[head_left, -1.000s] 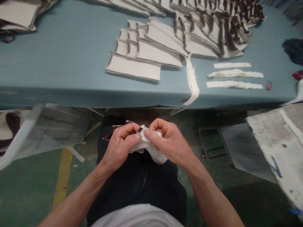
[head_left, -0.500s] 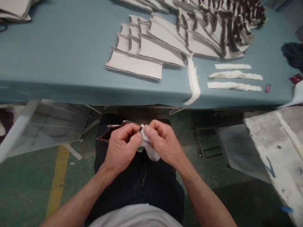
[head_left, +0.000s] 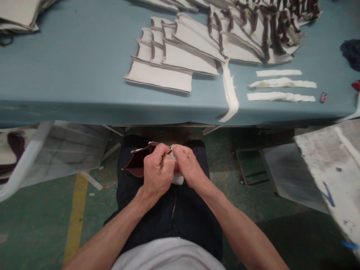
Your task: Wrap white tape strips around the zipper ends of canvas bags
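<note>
Over the dark trousers (head_left: 194, 217), we are seeing the left hand (head_left: 159, 167) clenching tighter than half a second ago: it is now turning its knuckles upward and gripping the brown-lined piece (head_left: 137, 165), which is showing more of its open inside. The right hand (head_left: 186, 165) is pressing closer against it, pinching the white cloth (head_left: 178, 179), of which less is showing than before. Both pieces are sitting between the hands, above the lap.

We are losing the exact pinch point behind the curled fingers, and the left fist is covering one end of the brown-lined piece; we cannot tell how the two materials are joining.

Beyond the knees, a stained white board (head_left: 323, 161) is jutting in at the right, running out of view, and a pale panel (head_left: 77, 146) is leaning at the left over the green floor (head_left: 104, 213).

Farther on, the desk (head_left: 84, 71) is stretching across. One white strip (head_left: 230, 97) is hanging over its front edge, and three pale strips (head_left: 281, 96) are lying beside a small pink object (head_left: 323, 98) that we are finding too small to identify. Behind them, dark-edged white panels (head_left: 161, 76) are overlapping, and a pale stack (head_left: 18, 13) is being cut off at the upper left.
</note>
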The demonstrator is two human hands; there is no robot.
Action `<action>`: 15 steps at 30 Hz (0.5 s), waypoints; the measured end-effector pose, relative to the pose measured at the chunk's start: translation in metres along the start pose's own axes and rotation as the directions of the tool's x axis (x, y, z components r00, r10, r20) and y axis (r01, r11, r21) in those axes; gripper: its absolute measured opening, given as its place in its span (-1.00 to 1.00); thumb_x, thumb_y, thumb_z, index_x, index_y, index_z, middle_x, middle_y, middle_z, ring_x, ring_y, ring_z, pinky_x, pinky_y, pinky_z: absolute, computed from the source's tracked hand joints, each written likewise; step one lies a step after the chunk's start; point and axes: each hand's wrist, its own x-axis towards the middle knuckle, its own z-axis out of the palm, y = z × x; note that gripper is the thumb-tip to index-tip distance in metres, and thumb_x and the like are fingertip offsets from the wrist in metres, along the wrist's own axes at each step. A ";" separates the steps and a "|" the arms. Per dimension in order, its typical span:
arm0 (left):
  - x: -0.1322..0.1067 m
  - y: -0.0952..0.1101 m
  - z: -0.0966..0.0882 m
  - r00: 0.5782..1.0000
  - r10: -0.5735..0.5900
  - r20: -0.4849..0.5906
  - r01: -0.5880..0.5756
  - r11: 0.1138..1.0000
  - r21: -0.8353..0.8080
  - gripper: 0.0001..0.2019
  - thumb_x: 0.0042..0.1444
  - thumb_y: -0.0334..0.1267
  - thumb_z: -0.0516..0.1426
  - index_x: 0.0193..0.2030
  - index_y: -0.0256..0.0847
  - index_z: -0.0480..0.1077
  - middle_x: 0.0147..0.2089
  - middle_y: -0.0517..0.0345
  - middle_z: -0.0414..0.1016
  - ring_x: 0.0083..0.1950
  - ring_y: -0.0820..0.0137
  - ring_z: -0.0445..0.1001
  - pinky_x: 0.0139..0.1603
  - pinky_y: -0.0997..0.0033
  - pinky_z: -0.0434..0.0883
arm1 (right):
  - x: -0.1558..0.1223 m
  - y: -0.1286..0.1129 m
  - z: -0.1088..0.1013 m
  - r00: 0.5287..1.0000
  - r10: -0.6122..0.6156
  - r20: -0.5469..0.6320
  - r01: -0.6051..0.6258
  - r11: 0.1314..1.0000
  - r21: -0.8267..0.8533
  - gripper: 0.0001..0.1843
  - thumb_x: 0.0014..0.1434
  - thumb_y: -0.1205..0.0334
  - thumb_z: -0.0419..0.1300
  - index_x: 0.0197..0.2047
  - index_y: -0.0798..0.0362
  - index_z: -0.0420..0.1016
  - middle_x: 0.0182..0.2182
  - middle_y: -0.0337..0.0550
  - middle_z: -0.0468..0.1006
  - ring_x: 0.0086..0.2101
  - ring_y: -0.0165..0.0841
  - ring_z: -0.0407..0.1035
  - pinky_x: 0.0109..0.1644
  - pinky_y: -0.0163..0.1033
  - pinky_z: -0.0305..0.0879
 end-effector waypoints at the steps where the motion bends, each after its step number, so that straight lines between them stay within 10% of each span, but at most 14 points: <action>1: 0.001 0.001 -0.001 1.000 -0.009 0.021 0.009 0.999 -0.031 -0.85 0.10 -0.30 0.00 -0.49 -0.09 0.21 -0.57 0.29 0.28 -0.52 0.40 0.26 -0.44 0.39 0.25 | -0.001 -0.001 -0.002 1.000 0.008 0.026 -0.008 1.000 0.019 -0.53 0.25 -0.15 0.07 -0.56 -0.04 0.16 -0.69 -0.39 0.22 -0.64 -0.49 0.10 -0.54 -0.34 0.03; 15: 0.025 0.028 -0.034 0.949 -0.003 0.316 0.045 0.991 -0.124 -0.75 0.25 -0.30 0.00 -0.43 -0.17 0.39 -0.46 0.24 0.40 -0.41 0.39 0.33 -0.40 0.41 0.27 | -0.030 -0.018 -0.020 0.989 -0.122 0.081 0.109 0.983 0.146 -0.47 0.24 -0.31 0.23 -0.38 -0.02 0.27 -0.60 -0.39 0.38 -0.60 -0.49 0.19 -0.49 -0.35 0.13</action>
